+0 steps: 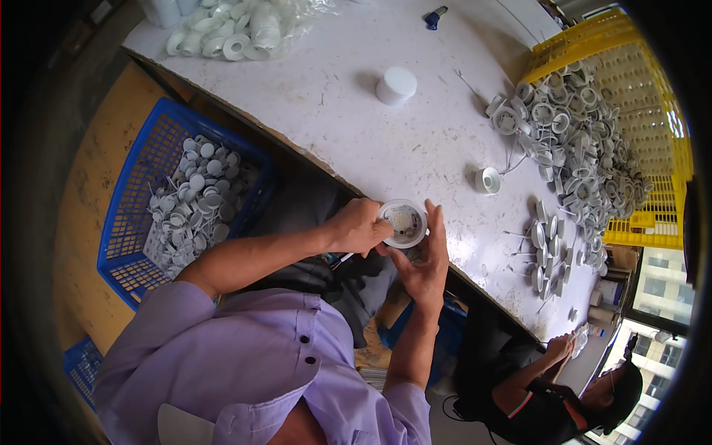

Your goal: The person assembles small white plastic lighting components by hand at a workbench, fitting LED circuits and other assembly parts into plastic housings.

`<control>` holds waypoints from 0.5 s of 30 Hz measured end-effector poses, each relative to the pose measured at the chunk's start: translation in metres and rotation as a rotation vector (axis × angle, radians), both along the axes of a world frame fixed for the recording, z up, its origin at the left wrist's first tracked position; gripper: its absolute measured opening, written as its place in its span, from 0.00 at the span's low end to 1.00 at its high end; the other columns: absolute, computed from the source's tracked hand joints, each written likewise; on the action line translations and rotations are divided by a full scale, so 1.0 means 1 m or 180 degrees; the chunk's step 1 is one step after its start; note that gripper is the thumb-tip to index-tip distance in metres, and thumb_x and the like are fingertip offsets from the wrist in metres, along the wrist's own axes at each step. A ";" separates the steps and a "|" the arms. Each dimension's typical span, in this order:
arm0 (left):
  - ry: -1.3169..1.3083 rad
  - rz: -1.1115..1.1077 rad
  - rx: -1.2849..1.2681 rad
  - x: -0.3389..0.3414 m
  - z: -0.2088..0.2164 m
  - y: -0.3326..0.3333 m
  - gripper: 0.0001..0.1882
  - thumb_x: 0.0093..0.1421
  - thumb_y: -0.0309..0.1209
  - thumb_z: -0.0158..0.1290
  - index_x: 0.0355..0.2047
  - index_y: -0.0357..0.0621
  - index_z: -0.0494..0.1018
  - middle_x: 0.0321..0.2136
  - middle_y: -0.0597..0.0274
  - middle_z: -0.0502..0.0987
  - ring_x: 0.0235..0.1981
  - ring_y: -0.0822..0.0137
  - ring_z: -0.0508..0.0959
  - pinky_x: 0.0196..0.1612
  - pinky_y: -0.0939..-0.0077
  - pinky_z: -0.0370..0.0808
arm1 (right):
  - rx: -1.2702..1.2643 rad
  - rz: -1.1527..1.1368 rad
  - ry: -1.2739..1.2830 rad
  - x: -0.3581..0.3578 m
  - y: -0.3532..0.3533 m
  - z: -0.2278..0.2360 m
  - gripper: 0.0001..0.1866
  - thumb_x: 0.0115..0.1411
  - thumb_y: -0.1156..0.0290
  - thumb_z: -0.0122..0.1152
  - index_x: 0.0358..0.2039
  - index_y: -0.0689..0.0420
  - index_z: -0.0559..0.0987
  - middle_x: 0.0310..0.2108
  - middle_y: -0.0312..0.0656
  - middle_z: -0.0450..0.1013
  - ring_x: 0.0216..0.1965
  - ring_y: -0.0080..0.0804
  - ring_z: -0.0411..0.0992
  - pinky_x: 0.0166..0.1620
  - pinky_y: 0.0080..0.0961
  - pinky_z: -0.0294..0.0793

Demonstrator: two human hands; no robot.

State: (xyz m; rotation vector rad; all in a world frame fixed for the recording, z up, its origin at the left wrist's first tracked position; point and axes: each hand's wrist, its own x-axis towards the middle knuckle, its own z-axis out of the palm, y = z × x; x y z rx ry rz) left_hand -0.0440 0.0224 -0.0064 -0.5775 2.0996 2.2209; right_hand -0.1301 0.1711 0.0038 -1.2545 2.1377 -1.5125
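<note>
Between my hands, at the table's near edge, is a round white lamp housing (404,223) with a pale LED board inside, its open face turned up. My right hand (424,268) cups it from the right and below, thumb and fingers around the rim. At its left side, my left hand (361,227) is closed, with bent fingers against the rim; whether a small part is pinched there is hidden. Farther off on the table sit a white cup-shaped housing (488,181) with a wire and a stack of white round discs (397,86).
A yellow crate (647,222) lies tipped at right, spilling many wired lamp housings (564,141). Finished-looking round lamps (547,248) lie in rows nearby. A blue basket (122,215) of white discs stands at left. A bag of white rings (237,30) lies at the back. A co-worker (549,393) sits at right.
</note>
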 end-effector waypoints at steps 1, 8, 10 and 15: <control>0.0026 0.0031 0.0079 0.000 0.000 -0.002 0.14 0.55 0.29 0.43 0.31 0.27 0.72 0.19 0.48 0.78 0.19 0.66 0.80 0.22 0.75 0.77 | -0.0437 -0.0220 -0.0882 0.002 -0.002 -0.003 0.47 0.39 0.85 0.69 0.61 0.65 0.58 0.52 0.53 0.67 0.50 0.42 0.68 0.49 0.32 0.71; -0.0166 0.0185 -0.0026 -0.004 -0.010 0.007 0.14 0.60 0.29 0.43 0.39 0.28 0.70 0.27 0.50 0.79 0.24 0.67 0.80 0.22 0.78 0.75 | -0.0093 -0.0889 -0.1610 -0.001 -0.009 -0.022 0.19 0.61 0.73 0.55 0.50 0.70 0.69 0.37 0.43 0.74 0.34 0.21 0.72 0.35 0.16 0.73; -0.0095 0.0178 -0.0082 -0.002 -0.010 0.008 0.14 0.61 0.30 0.44 0.39 0.28 0.70 0.27 0.50 0.79 0.23 0.67 0.80 0.22 0.78 0.76 | 0.0019 -0.1012 -0.1572 0.000 -0.013 -0.023 0.16 0.61 0.73 0.55 0.47 0.70 0.71 0.35 0.42 0.74 0.32 0.20 0.72 0.33 0.14 0.73; -0.0112 0.0144 -0.0038 -0.007 -0.016 0.007 0.14 0.62 0.31 0.45 0.39 0.27 0.70 0.26 0.50 0.79 0.22 0.68 0.80 0.23 0.77 0.76 | -0.0230 -0.1042 -0.1674 -0.003 -0.018 -0.023 0.14 0.61 0.74 0.54 0.44 0.69 0.72 0.31 0.40 0.75 0.29 0.18 0.71 0.31 0.14 0.73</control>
